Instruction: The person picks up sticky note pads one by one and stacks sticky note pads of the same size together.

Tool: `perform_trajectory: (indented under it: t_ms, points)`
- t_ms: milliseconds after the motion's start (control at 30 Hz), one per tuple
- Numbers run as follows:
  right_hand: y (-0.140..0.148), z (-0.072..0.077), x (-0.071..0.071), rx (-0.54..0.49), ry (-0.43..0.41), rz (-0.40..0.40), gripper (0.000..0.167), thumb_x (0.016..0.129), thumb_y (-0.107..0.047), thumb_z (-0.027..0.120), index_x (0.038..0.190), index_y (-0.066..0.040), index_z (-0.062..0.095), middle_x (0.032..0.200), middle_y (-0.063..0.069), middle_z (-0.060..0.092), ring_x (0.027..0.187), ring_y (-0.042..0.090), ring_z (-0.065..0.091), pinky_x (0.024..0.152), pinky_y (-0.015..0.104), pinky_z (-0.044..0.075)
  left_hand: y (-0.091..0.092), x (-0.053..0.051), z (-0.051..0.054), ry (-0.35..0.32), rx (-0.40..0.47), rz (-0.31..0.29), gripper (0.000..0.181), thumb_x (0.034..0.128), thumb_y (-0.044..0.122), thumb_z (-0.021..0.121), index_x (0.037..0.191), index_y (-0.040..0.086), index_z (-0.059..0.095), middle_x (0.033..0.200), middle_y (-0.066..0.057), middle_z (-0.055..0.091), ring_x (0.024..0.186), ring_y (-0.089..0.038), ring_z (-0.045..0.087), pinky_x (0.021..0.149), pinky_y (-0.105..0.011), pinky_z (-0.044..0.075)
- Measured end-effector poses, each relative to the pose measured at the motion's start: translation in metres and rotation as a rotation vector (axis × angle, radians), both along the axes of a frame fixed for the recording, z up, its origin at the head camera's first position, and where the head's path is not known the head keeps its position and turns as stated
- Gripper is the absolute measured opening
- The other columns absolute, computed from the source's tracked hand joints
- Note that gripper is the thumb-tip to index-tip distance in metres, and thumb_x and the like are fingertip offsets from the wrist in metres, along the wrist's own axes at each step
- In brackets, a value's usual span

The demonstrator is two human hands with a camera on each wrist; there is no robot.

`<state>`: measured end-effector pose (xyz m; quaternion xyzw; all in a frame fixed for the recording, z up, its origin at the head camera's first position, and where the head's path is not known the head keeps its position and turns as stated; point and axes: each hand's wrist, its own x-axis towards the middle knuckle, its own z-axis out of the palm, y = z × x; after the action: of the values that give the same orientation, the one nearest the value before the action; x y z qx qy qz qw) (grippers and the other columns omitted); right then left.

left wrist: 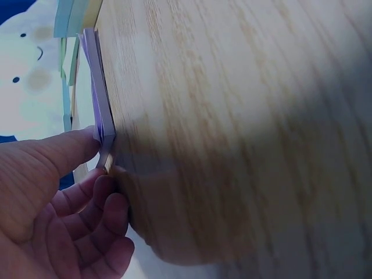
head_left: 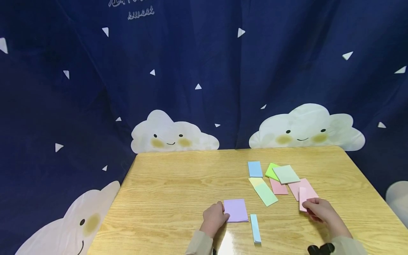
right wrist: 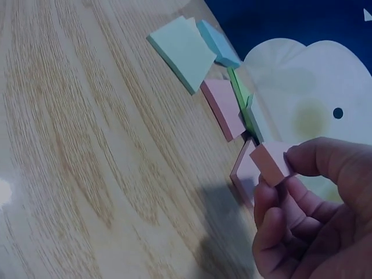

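My left hand [head_left: 214, 216] pinches the lower left corner of a square purple sticky note pad [head_left: 236, 210], thumb on top and fingers beneath, as the left wrist view shows. Between thumb and fingers, my right hand [head_left: 322, 211] holds a narrow pink sticky note pad [head_left: 302, 199], its end facing the camera in the right wrist view. Behind that strip lies a larger pink pad [head_left: 304, 187], partly covered. A narrow light blue pad [head_left: 255, 228] rests on the table just right of the purple one.
Farther back on the wooden table [head_left: 178, 177] lie a blue pad [head_left: 255, 169], a yellow pad [head_left: 256, 181] partly under a mint green pad [head_left: 266, 194], and a pale green pad [head_left: 286, 174] overlapping bright green [head_left: 271, 171] and darker pink pads [head_left: 278, 187]. A dark blue curtain [head_left: 191, 53] hangs behind.
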<state>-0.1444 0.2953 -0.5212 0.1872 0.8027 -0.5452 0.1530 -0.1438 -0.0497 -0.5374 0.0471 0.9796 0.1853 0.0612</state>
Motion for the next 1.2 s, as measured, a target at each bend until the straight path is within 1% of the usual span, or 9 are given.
perform_trajectory:
  t_ms: [133, 267, 367, 567, 867, 1033, 1200]
  points:
    - [-0.004, 0.004, 0.002, 0.013, 0.016, 0.02, 0.043, 0.079, -0.017, 0.057, 0.103, 0.016, 0.044, 0.07, 0.002, 0.052, 0.062, 0.013, 0.05, 0.055, 0.028, 0.046, 0.0, 0.0, 0.0, 0.0, 0.006, 0.002, 0.027, 0.074, 0.026, 0.069, 0.07, 0.013, 0.046, 0.06, 0.004, 0.043, 0.053, -0.011, 0.042, 0.048, -0.031, 0.037]
    - [-0.008, 0.005, 0.005, 0.009, 0.032, 0.032, 0.036, 0.081, -0.015, 0.056, 0.099, 0.015, 0.047, 0.069, 0.002, 0.052, 0.063, 0.012, 0.051, 0.056, 0.028, 0.046, 0.0, 0.0, 0.0, 0.004, 0.005, 0.005, 0.027, 0.0739, 0.027, 0.07, 0.07, 0.013, 0.047, 0.06, 0.004, 0.043, 0.053, -0.012, 0.042, 0.048, -0.031, 0.037]
    - [-0.01, 0.007, 0.007, 0.009, 0.04, 0.038, 0.034, 0.081, -0.014, 0.055, 0.098, 0.014, 0.048, 0.069, 0.001, 0.053, 0.063, 0.012, 0.052, 0.056, 0.029, 0.046, 0.0, 0.0, 0.0, 0.003, 0.008, 0.003, 0.027, 0.0742, 0.026, 0.07, 0.07, 0.013, 0.047, 0.059, 0.004, 0.043, 0.052, -0.011, 0.042, 0.048, -0.031, 0.037]
    - [-0.016, 0.01, 0.01, 0.037, 0.058, 0.062, 0.038, 0.083, -0.015, 0.055, 0.103, 0.016, 0.045, 0.072, 0.002, 0.053, 0.065, 0.012, 0.052, 0.057, 0.029, 0.046, -0.001, 0.001, 0.0, 0.004, 0.008, 0.003, 0.027, 0.074, 0.026, 0.069, 0.07, 0.013, 0.046, 0.059, 0.004, 0.043, 0.052, -0.011, 0.042, 0.047, -0.031, 0.036]
    - [-0.027, 0.017, 0.018, 0.031, 0.075, 0.08, 0.044, 0.083, -0.015, 0.055, 0.108, 0.018, 0.041, 0.074, 0.003, 0.054, 0.067, 0.013, 0.052, 0.059, 0.03, 0.046, 0.0, 0.001, -0.001, 0.027, 0.004, -0.002, 0.026, 0.0732, 0.026, 0.07, 0.07, 0.013, 0.048, 0.059, 0.004, 0.044, 0.052, -0.012, 0.044, 0.047, -0.031, 0.037]
    - [-0.035, 0.02, 0.022, 0.034, 0.096, 0.075, 0.041, 0.081, -0.014, 0.055, 0.106, 0.016, 0.042, 0.073, 0.001, 0.054, 0.066, 0.013, 0.052, 0.058, 0.031, 0.045, 0.0, 0.001, -0.002, 0.026, -0.001, 0.0, 0.027, 0.0732, 0.026, 0.07, 0.07, 0.013, 0.047, 0.059, 0.004, 0.044, 0.052, -0.013, 0.044, 0.047, -0.032, 0.037]
    - [-0.04, 0.022, 0.025, 0.049, 0.106, 0.092, 0.038, 0.081, -0.014, 0.055, 0.104, 0.014, 0.045, 0.075, 0.002, 0.054, 0.068, 0.014, 0.052, 0.059, 0.032, 0.045, 0.0, 0.001, -0.002, 0.019, -0.004, -0.002, 0.027, 0.0737, 0.027, 0.07, 0.071, 0.012, 0.048, 0.06, 0.003, 0.044, 0.053, -0.013, 0.045, 0.047, -0.032, 0.037]
